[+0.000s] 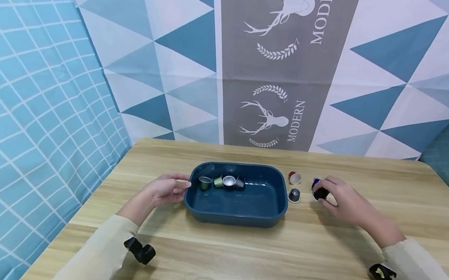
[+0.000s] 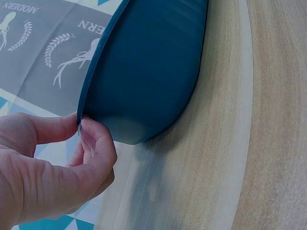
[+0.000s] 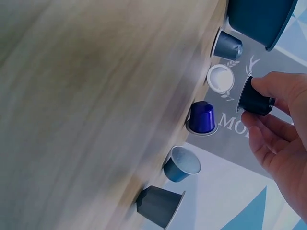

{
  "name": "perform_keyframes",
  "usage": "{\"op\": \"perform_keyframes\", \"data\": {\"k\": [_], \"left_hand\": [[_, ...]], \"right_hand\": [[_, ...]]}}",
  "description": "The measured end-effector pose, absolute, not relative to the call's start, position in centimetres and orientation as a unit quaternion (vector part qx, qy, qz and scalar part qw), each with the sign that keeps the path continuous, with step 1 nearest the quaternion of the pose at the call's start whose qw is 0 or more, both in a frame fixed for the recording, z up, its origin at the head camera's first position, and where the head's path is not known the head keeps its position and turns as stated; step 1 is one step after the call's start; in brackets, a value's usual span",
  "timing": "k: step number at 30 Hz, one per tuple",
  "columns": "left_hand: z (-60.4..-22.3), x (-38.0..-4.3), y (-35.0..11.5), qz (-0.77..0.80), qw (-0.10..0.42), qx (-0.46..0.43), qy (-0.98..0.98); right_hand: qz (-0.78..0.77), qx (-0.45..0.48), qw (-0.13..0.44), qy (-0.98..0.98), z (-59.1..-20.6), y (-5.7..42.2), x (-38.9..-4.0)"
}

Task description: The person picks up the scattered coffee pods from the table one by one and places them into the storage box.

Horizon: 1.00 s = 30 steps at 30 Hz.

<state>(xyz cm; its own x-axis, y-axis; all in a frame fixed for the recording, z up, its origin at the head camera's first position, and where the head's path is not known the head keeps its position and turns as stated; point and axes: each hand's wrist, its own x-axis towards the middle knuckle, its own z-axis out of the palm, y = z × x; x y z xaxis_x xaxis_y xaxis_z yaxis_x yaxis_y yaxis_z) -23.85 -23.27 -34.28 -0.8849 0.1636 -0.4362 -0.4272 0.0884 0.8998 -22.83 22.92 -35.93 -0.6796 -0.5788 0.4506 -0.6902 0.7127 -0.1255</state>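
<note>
My left hand pinches the left rim of a dark blue basin between thumb and fingers. Inside the basin, toward its left and back, lie several coffee capsules, among them a dark green one and a silver-faced one. With thumb and fingertips, my right hand holds a black coffee capsule, raised off the table in the right wrist view. Near it stand a shiny blue capsule, a teal one and a dark grey one on its side.
Just right of the basin are a grey-blue capsule, rim down, and a red capsule tipped with its pale lid showing. All stand on a wooden table. Behind it hangs a patterned cloth; a blue checked cloth hangs at left.
</note>
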Motion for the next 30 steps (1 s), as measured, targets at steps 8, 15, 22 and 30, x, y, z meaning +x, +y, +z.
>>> {"op": "perform_keyframes", "data": {"k": [8,15,22,30], "left_hand": [[-34.3,-23.8,-23.1,0.668,0.218,-0.102,0.704],[-34.2,-23.8,-23.3,0.662,0.218,-0.1,0.711],[-34.1,-23.9,-23.4,0.66,0.213,-0.096,0.714],[-34.2,-23.8,-23.4,0.662,0.219,-0.095,0.71]], "right_hand": [[0.141,0.363,0.204,-0.898,-35.8,22.3,-23.1],[0.135,0.364,0.2,-0.9,-35.3,21.7,-23.2],[0.142,0.38,0.216,-0.888,-34.6,20.9,-23.5],[0.145,0.386,0.211,-0.887,-34.2,20.2,-23.5]]}}
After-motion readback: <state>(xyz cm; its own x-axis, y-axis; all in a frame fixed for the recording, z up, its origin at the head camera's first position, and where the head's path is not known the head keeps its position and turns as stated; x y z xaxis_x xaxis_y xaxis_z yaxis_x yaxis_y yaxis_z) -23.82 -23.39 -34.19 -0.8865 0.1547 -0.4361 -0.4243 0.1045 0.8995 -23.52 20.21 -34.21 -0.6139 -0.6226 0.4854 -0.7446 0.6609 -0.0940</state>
